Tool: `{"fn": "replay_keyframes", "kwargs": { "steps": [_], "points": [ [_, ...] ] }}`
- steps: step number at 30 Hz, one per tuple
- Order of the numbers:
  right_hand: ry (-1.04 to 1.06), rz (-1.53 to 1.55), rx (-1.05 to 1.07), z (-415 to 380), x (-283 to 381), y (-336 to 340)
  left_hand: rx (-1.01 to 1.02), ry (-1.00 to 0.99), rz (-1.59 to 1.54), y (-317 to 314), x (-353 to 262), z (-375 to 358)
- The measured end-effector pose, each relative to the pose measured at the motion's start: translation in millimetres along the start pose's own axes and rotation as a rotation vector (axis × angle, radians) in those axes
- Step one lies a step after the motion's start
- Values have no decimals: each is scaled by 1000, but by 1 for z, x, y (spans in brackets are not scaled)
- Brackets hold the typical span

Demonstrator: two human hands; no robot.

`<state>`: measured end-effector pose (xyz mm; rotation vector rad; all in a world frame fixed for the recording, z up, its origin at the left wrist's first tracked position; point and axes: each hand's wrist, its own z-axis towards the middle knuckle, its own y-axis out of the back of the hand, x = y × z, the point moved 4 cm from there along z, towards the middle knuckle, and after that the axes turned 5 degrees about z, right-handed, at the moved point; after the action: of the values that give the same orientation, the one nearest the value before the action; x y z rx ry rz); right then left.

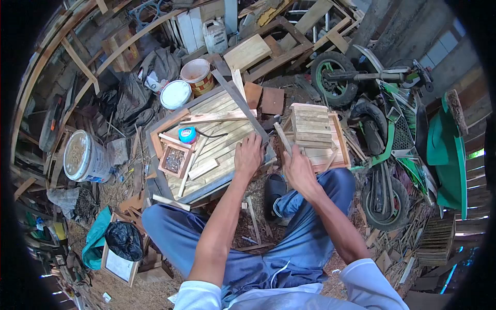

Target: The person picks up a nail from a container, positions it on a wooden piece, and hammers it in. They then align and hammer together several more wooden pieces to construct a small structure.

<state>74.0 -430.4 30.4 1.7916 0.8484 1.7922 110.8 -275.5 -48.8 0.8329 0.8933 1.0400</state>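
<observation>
My left hand (249, 156) lies on the slatted wooden panel (222, 139), its fingers stretched forward over the slats by the dark right-hand frame edge. In my right hand (300, 169) is the pale wooden handle of a hammer (282, 137), with a dark head at the far end. It points up and left, just beyond the panel. A small box of nails (174, 159), a blue and pink round tape measure (187, 135) and loose wood strips (203, 169) rest on the panel. Right of the hammer is a stack of short slats (311, 126) on a wooden tray (338, 135).
A white-lidded bucket (175, 95) and another bucket (196, 76) stand behind the panel. A third bucket (87, 156) is at left. On the right are a green motorcycle (392, 126) and a green wheelbarrow (448, 157). Scrap wood (294, 39) is piled behind.
</observation>
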Motion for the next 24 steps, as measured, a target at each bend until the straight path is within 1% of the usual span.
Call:
{"fn": "replay_keyframes", "kwargs": {
  "steps": [3,6,9,12,15,18,21,24],
  "points": [
    [40,24,-60,-5,11,3,-10,8,-6,-2,0,-1],
    [-19,-52,22,-1,-4,-7,81,26,38,-3,-1,0],
    [0,-15,-22,-3,4,-1,23,0,16,0,-1,1],
    [-45,-8,-3,-2,0,-6,-21,-12,34,0,-1,-1],
    [-41,-39,45,0,-5,-7,37,13,38,-3,-1,1],
    [-77,22,3,-6,9,0,8,6,46,-3,0,-1],
    [-64,-38,51,-2,-4,-7,60,17,67,-5,-1,0],
    [-53,15,6,-3,3,0,11,7,44,-4,0,0]
  ]
}}
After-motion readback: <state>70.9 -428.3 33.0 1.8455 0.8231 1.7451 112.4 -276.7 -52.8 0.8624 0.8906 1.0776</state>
